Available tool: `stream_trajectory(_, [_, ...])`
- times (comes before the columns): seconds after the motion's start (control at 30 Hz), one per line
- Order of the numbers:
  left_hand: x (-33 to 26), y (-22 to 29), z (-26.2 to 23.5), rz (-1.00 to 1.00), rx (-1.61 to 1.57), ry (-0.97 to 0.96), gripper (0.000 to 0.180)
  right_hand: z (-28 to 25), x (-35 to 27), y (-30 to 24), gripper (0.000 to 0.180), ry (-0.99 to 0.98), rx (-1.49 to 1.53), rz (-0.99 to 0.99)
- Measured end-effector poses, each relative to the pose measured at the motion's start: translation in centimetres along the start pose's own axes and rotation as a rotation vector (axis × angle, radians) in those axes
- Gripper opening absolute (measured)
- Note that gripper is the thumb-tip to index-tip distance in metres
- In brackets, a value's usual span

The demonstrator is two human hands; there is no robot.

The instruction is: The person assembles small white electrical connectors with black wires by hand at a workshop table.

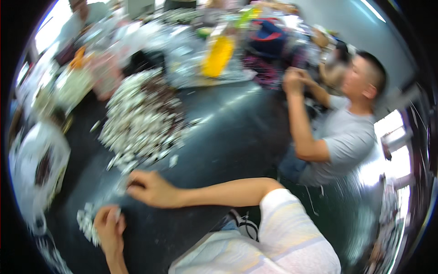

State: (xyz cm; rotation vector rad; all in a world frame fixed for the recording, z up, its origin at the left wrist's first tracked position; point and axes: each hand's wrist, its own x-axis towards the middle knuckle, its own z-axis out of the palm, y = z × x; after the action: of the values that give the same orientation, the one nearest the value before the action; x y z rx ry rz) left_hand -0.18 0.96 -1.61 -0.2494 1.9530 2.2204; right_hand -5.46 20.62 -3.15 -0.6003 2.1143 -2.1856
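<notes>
On the dark table (219, 137) lies a big heap of small white pieces (132, 118), with dark brown ones mixed in along its right side. What kind of pieces they are is too blurred to tell. My right hand (155, 189) is just off the near edge of this heap, fingers curled in toward the thumb; whatever is between the fingertips cannot be made out. Nearer to me, my left hand (109, 228) is closed with thumb and fingers pinched on a small white piece (117, 213). Beside it, on its left, sits a smaller pile of white pieces (86, 223).
A clear plastic bag (41, 169) stands at the left edge. Plastic bags, a yellow packet (218, 55) and a dark blue bag (267, 39) crowd the far side. At the right sits a co-worker (346, 118) in a grey shirt, hands raised over the table.
</notes>
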Motion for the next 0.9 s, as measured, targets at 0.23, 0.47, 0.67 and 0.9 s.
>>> stream_trajectory(0.23, [0.4,0.5,1.6,-0.047,-0.163,-0.074,0.027,-1.0,-0.5,-1.0,0.009,-0.022,0.129,0.294])
stream_trajectory(0.47, [-0.6,-0.3,0.6,0.002,-0.104,-0.086,0.020,-0.7,-1.0,-1.6,0.008,-0.171,0.053,0.257])
stream_trajectory(0.67, [-0.6,0.1,0.7,0.012,-0.132,-0.093,0.018,-0.8,-1.0,-1.6,0.007,-0.156,0.039,0.254])
stream_trajectory(0.9, [-0.5,0.1,0.8,0.041,-0.103,-0.062,0.016,-0.4,-1.0,-1.4,0.008,-0.165,-0.050,0.203])
